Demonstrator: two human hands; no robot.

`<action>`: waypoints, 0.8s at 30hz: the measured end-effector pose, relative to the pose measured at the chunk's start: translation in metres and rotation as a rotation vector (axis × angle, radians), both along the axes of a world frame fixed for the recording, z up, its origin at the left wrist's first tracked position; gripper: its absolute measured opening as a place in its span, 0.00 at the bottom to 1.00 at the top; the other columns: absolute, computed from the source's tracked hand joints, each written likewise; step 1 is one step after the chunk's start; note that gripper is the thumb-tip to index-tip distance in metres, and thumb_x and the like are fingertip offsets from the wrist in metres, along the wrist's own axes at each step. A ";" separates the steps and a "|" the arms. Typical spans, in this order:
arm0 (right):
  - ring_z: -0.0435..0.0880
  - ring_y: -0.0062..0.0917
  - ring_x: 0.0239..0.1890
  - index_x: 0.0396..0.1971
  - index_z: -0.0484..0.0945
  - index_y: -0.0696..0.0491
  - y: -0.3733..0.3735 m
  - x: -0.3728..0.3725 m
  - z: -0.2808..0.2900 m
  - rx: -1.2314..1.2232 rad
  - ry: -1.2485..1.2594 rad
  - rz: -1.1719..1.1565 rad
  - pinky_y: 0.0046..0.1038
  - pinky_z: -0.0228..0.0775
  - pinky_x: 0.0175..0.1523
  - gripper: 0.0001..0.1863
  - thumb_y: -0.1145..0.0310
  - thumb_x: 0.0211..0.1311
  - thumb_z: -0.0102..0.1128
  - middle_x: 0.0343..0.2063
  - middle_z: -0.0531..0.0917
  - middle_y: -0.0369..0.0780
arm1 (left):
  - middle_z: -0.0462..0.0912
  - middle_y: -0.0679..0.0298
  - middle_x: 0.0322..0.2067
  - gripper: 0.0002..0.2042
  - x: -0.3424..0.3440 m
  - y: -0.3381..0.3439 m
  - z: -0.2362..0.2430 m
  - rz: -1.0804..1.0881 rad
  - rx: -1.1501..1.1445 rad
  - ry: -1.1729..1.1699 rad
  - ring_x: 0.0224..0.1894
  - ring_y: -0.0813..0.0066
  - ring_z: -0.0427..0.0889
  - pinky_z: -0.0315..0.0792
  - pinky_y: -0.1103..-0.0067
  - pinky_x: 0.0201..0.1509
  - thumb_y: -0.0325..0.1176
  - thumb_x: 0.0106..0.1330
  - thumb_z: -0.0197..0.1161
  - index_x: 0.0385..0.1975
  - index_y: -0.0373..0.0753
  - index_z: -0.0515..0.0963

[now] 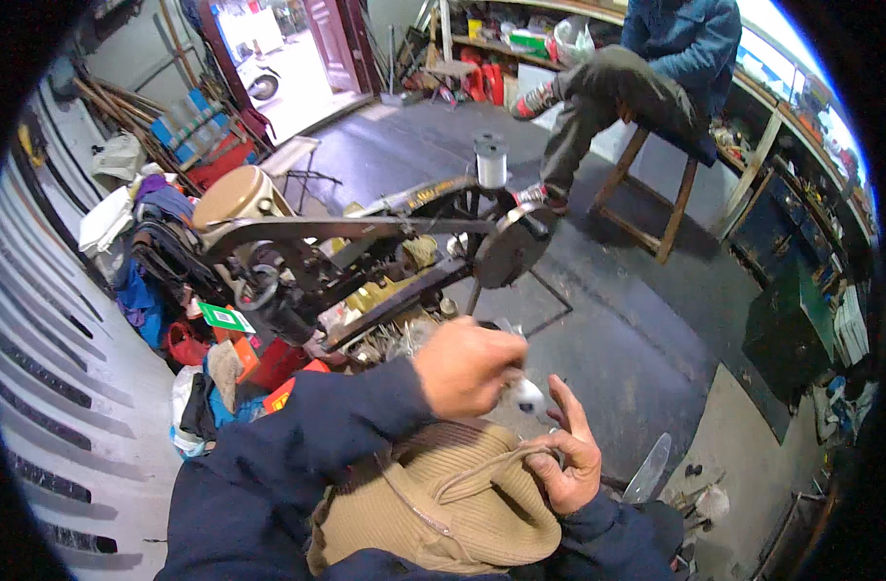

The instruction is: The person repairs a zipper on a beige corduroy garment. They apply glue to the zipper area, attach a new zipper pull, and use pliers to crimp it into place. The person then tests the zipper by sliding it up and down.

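A tan ribbed cloth piece (487,504) with a zip-like strip lies across my lap. My right hand (571,455) pinches its folded edge between thumb and forefinger, the other fingers stretched upward. Just above it my left hand (470,368) is closed like a fist. At its fingertips shows a small glossy whitish object (526,398) with a dark spot; its kind is unclear. Beyond my hands stands an old hand-wheel sewing machine (346,229), with a round wheel (513,247) and a white thread spool (490,163) on top.
A person (646,87) sits cross-legged on a wooden stool (646,184) at the far right. Bags and clothes (162,232) pile up on the left beside a slatted light panel (56,416). A doorway (288,68) opens at the back. Cluttered shelves (782,145) line the right side.
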State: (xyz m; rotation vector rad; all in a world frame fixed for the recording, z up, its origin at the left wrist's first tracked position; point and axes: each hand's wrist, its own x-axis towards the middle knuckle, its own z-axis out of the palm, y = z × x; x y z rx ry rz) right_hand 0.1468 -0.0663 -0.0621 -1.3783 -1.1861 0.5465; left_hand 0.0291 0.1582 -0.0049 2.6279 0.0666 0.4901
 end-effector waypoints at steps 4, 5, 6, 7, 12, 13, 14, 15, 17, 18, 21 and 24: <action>0.77 0.41 0.58 0.32 0.85 0.57 -0.012 -0.001 0.013 -0.010 0.111 0.041 0.37 0.68 0.60 0.07 0.71 0.55 0.69 0.56 0.77 0.52 | 0.84 0.54 0.28 0.06 0.027 -0.051 0.038 -0.087 -0.034 -0.002 0.34 0.48 0.84 0.75 0.59 0.40 0.34 0.63 0.64 0.33 0.40 0.77; 0.78 0.39 0.49 0.30 0.83 0.58 -0.014 -0.002 0.014 0.085 0.103 0.038 0.34 0.68 0.56 0.07 0.71 0.55 0.69 0.47 0.77 0.48 | 0.84 0.54 0.28 0.06 0.029 -0.061 0.043 -0.055 -0.074 0.028 0.34 0.46 0.83 0.75 0.60 0.39 0.34 0.63 0.65 0.33 0.40 0.78; 0.78 0.38 0.49 0.30 0.83 0.58 -0.016 -0.002 0.015 0.109 0.073 0.024 0.33 0.69 0.56 0.07 0.71 0.55 0.70 0.47 0.77 0.48 | 0.83 0.54 0.29 0.06 0.029 -0.070 0.046 -0.029 -0.116 0.047 0.34 0.45 0.82 0.75 0.60 0.39 0.35 0.64 0.66 0.34 0.40 0.78; 0.79 0.38 0.49 0.30 0.83 0.58 -0.019 -0.002 0.016 0.157 0.056 0.011 0.33 0.69 0.55 0.07 0.71 0.56 0.70 0.47 0.78 0.48 | 0.84 0.53 0.29 0.07 0.028 -0.076 0.048 -0.009 -0.154 0.023 0.34 0.47 0.83 0.75 0.62 0.38 0.34 0.65 0.65 0.34 0.39 0.78; 0.77 0.35 0.45 0.31 0.85 0.56 -0.035 -0.004 0.019 0.183 0.066 -0.006 0.32 0.69 0.51 0.09 0.66 0.57 0.73 0.42 0.77 0.45 | 0.84 0.51 0.29 0.07 0.022 -0.095 0.044 0.059 -0.434 -0.040 0.31 0.60 0.85 0.77 0.70 0.36 0.32 0.69 0.65 0.38 0.34 0.78; 0.77 0.34 0.44 0.32 0.85 0.55 -0.037 -0.004 0.020 0.199 0.060 -0.002 0.32 0.69 0.50 0.09 0.66 0.57 0.73 0.41 0.76 0.44 | 0.83 0.57 0.29 0.07 0.021 -0.098 0.043 0.068 -0.466 -0.026 0.31 0.74 0.81 0.76 0.75 0.37 0.31 0.70 0.65 0.39 0.33 0.78; 0.77 0.33 0.43 0.32 0.86 0.55 -0.039 -0.005 0.021 0.216 0.053 0.003 0.31 0.69 0.49 0.09 0.66 0.57 0.73 0.41 0.76 0.44 | 0.83 0.59 0.29 0.07 0.020 -0.102 0.043 0.070 -0.551 -0.025 0.32 0.76 0.81 0.76 0.75 0.38 0.31 0.70 0.65 0.39 0.33 0.78; 0.77 0.32 0.42 0.32 0.86 0.55 -0.041 -0.006 0.022 0.225 0.057 0.002 0.31 0.70 0.48 0.08 0.66 0.57 0.74 0.40 0.76 0.43 | 0.83 0.61 0.30 0.08 0.019 -0.105 0.042 0.072 -0.638 -0.024 0.33 0.78 0.80 0.76 0.76 0.39 0.32 0.71 0.64 0.38 0.33 0.78; 0.78 0.31 0.41 0.32 0.86 0.54 -0.043 -0.007 0.024 0.254 0.082 -0.004 0.30 0.70 0.46 0.08 0.66 0.58 0.74 0.39 0.76 0.42 | 0.82 0.66 0.35 0.10 0.016 -0.111 0.043 0.079 -0.752 0.060 0.38 0.84 0.78 0.75 0.79 0.42 0.33 0.73 0.63 0.46 0.33 0.79; 0.78 0.31 0.41 0.32 0.87 0.54 -0.045 -0.007 0.025 0.263 0.101 -0.011 0.29 0.70 0.46 0.08 0.66 0.58 0.74 0.39 0.76 0.42 | 0.83 0.66 0.38 0.11 0.014 -0.115 0.043 0.088 -0.801 0.009 0.39 0.83 0.78 0.75 0.79 0.44 0.34 0.73 0.62 0.49 0.34 0.78; 0.75 0.27 0.41 0.32 0.84 0.57 -0.050 -0.004 0.028 0.333 0.096 -0.139 0.26 0.67 0.47 0.09 0.66 0.62 0.71 0.38 0.74 0.40 | 0.81 0.64 0.49 0.20 0.002 -0.133 0.038 0.148 -0.825 -0.047 0.48 0.80 0.78 0.75 0.76 0.51 0.38 0.75 0.60 0.62 0.37 0.71; 0.75 0.25 0.41 0.34 0.85 0.57 -0.057 0.003 0.028 0.308 0.054 -0.259 0.24 0.68 0.47 0.06 0.70 0.62 0.70 0.40 0.74 0.41 | 0.80 0.63 0.51 0.20 -0.018 -0.161 0.021 0.168 -1.014 -0.026 0.51 0.80 0.76 0.72 0.78 0.54 0.40 0.77 0.57 0.63 0.38 0.70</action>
